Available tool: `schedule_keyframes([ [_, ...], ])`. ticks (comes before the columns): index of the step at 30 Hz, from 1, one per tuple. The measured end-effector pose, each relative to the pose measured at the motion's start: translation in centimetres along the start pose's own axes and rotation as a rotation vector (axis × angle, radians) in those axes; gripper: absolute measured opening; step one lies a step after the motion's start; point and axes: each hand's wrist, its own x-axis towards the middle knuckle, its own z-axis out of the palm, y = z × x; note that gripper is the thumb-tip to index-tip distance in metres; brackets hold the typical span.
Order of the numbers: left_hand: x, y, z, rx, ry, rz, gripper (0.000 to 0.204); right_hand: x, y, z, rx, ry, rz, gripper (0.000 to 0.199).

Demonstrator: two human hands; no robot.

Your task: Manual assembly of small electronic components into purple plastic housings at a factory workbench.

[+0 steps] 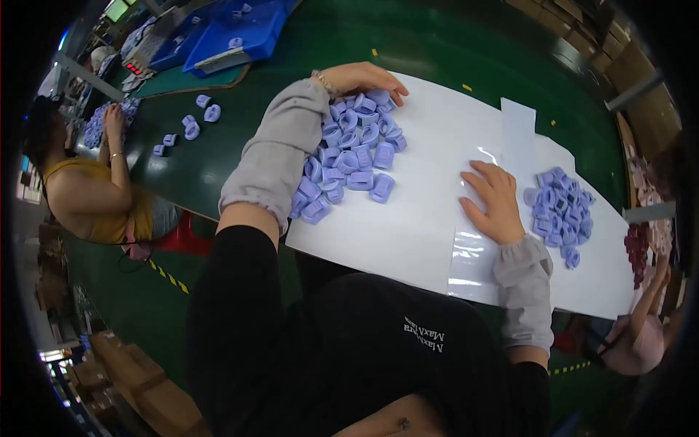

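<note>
The left hand (362,77) is curving, fingers extended, around the far side of the left lilac pile (349,149); the right hand (498,202) is spreading its fingers over the white tabletop (415,218), left of the right lilac pile (561,207).

- A blue tray (251,33) is resting at eleven o'clock
- A boxy device with a red display (133,68) is glowing at ten o'clock
- A co-worker in a yellow top (95,200) is sitting at nine o'clock, a red seat (182,234) showing just beside
- Brown cartons (164,400) are standing toward eight o'clock
- Stacked boxes (557,20) are filling two o'clock
- Dark red pieces (636,251) are lying at three o'clock
- A co-worker in a pink top (637,346) is leaning at four o'clock
- Green floor (429,36) is spreading around one o'clock
</note>
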Motion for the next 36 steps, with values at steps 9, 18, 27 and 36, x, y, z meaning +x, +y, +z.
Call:
schedule_keyframes([
  [9, 2.0, 4.1, 3.0, 0.463, -0.152, -0.085, 0.051, 1.3, -2.4, 1.6, -0.058, 0.122, -0.003, 0.040],
  [18, -12.9, 7.3, 12.1, 0.780, 0.397, 0.165, 0.060, -0.7, -1.2, 0.7, -0.048, 0.044, 0.018, 0.041],
  [27, -16.0, 2.9, 23.0, 0.802, 0.974, -0.428, 0.099, 0.7, -2.1, 1.6, -0.009, 0.081, 0.016, 0.042],
  [36, -11.2, 3.2, 18.6, 1.062, 1.045, -0.186, 0.068, 0.0, -1.5, 1.6, 0.007, 0.101, 0.058, 0.043],
])
